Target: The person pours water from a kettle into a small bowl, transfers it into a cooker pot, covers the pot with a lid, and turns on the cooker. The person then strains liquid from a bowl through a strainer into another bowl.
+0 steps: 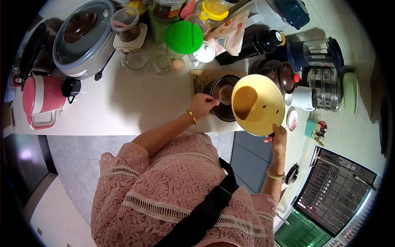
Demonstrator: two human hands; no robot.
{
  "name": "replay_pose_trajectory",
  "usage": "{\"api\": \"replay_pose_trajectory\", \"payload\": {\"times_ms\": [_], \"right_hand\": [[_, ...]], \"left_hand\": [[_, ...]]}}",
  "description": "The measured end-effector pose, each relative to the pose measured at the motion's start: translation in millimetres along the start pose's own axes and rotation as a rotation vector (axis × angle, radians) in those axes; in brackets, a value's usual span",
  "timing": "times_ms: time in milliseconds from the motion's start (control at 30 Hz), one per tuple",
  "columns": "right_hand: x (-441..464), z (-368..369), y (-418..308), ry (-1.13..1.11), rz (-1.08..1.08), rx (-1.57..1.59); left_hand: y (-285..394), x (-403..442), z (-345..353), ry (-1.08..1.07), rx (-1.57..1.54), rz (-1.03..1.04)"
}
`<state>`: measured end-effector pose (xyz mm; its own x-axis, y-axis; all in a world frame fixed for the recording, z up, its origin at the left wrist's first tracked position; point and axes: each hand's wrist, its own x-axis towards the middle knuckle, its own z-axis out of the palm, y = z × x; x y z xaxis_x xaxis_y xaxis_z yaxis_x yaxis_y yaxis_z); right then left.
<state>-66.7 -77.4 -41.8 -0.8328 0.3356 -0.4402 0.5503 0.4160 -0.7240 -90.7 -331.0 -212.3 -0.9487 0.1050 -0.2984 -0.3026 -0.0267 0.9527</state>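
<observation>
My left hand [203, 105] is closed on the handle of a small round ladle or strainer [225, 94], whose head is inside a dark pot [224, 117]. The pot stands on a brown patterned board [198, 79]. On the right, my right hand [277, 138] grips the near rim of a yellow bowl [269, 99]. This bowl is tilted beside the pot and overlaps its right edge. Brown liquid [243, 103] lies in its left part, and a few dark bits show on its inner wall.
Left on the counter are a pink jug [41, 99], a black cup [71, 88] and a lidded cooker [82, 37]. Behind stand a green-lidded jar [184, 38], glass cups [162, 64] and an egg [178, 64]. Right are a brown teapot [284, 76] and a white mug [302, 98].
</observation>
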Motion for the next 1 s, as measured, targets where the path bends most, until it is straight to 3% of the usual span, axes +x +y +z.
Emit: {"api": "replay_pose_trajectory", "payload": {"times_ms": [133,333,467,533,667,733,1000], "right_hand": [[0,-1,22,-0.091,0.08,0.197],[-9,25,46,-0.043,0.09,0.488],[-12,29,39,0.026,-0.006,0.442],[-17,25,25,0.077,-0.056,0.255],[-20,13,15,0.067,-0.068,0.181],[-21,9,11,0.066,-0.055,0.138],[-20,3,-12,0.071,0.013,-0.013]], "left_hand": [[2,0,0,0.003,0.029,0.018],[2,0,-1,-0.028,-0.049,-0.022],[3,-2,-1,-0.038,-0.035,0.015],[5,-2,-2,-0.036,-0.028,0.011],[-10,3,4,0.021,-0.061,0.081],[-4,2,1,-0.035,-0.02,-0.016],[-5,2,2,-0.036,-0.03,-0.028]]}}
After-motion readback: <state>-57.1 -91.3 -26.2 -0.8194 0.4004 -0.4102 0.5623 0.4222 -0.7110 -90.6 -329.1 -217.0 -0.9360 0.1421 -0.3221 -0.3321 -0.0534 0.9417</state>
